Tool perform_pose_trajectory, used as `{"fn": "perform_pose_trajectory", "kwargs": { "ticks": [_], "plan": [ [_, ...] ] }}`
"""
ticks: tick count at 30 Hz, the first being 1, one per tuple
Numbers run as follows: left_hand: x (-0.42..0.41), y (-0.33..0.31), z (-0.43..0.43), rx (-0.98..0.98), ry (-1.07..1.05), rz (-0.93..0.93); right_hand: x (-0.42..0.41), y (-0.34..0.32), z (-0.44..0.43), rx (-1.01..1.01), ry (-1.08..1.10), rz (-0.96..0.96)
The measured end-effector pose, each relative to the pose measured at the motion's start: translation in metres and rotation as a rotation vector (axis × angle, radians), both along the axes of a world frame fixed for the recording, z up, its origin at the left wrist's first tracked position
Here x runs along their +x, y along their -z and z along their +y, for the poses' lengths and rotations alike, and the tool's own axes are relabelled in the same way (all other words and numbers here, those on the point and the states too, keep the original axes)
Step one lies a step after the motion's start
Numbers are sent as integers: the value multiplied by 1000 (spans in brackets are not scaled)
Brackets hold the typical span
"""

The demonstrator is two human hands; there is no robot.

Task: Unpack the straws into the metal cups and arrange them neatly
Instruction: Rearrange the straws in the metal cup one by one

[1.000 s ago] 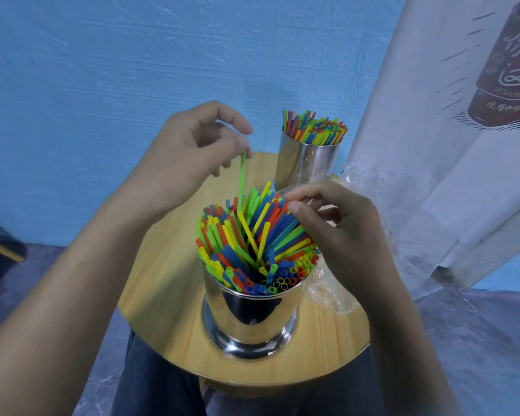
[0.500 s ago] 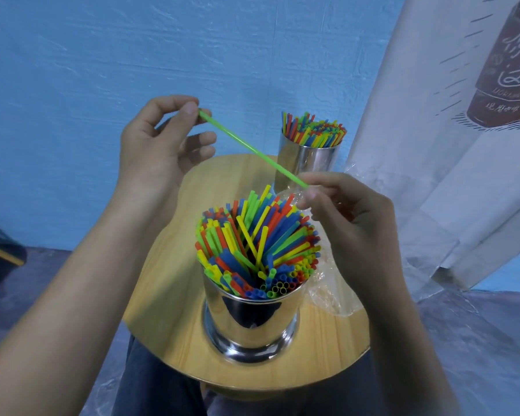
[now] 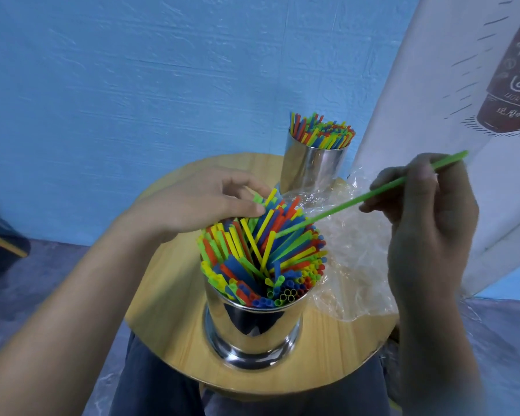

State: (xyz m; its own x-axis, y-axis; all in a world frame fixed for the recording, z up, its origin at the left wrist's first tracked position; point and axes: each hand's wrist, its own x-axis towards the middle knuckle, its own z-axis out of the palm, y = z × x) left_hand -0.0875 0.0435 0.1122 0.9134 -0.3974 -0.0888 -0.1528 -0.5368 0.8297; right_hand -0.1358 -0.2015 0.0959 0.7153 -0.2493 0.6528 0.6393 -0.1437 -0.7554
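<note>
A shiny metal cup [image 3: 252,331] stands at the near side of the round wooden table [image 3: 168,295], packed with several coloured straws [image 3: 261,250] that lean in different directions. A second metal cup [image 3: 312,169] full of straws stands at the far edge. My right hand [image 3: 427,223] pinches a single green straw [image 3: 354,202], its lower tip among the straws of the near cup. My left hand [image 3: 204,199] rests on the far left straw tips, fingers pinching a green one there.
A crumpled clear plastic wrapper [image 3: 348,259] lies on the table to the right of the near cup. A white printed banner [image 3: 433,85] hangs at the right, the blue wall behind. My lap sits under the table's near edge.
The green straw passed from my left hand to my right, which swung it out to the right. My left hand came down onto the near cup's straws.
</note>
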Motion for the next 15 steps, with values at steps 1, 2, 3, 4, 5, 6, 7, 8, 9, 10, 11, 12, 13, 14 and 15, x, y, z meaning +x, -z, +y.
{"fn": "perform_pose_trajectory", "kwargs": {
  "ticks": [1,2,3,4,5,6,7,8,9,10,11,12,13,14,15],
  "plan": [
    [0,-1,0,20,-8,-26,0,0,3,-99,-10,10],
    [-1,-2,0,37,-13,-41,1,2,6,-196,-26,37],
    [-2,-3,0,49,-14,-48,2,4,10,-291,-47,80],
    [-5,-5,-1,60,-14,-49,4,7,14,-385,-65,129],
    [-6,-4,-1,75,-24,-57,6,10,18,-459,-83,175],
    [-6,-2,0,102,-43,-78,7,14,21,-499,-93,206],
    [-6,0,2,138,-67,-106,9,17,23,-499,-97,230],
    [-7,0,4,174,-85,-126,10,19,24,-481,-85,242],
    [-9,-1,6,203,-85,-125,10,20,23,-461,-81,248],
    [-10,-2,7,199,-68,-102,11,21,23,-454,-82,251],
    [-11,-3,7,163,-37,-74,11,21,22,-465,-83,251],
    [-13,-5,5,120,-11,-51,11,20,23,-495,-90,243],
    [-12,-4,3,97,3,-46,11,20,23,-523,-94,235],
    [-12,-4,1,82,-1,-60,11,20,23,-539,-103,233],
    [-11,-2,0,67,-7,-77,11,20,22,-541,-123,236]
  ]
}}
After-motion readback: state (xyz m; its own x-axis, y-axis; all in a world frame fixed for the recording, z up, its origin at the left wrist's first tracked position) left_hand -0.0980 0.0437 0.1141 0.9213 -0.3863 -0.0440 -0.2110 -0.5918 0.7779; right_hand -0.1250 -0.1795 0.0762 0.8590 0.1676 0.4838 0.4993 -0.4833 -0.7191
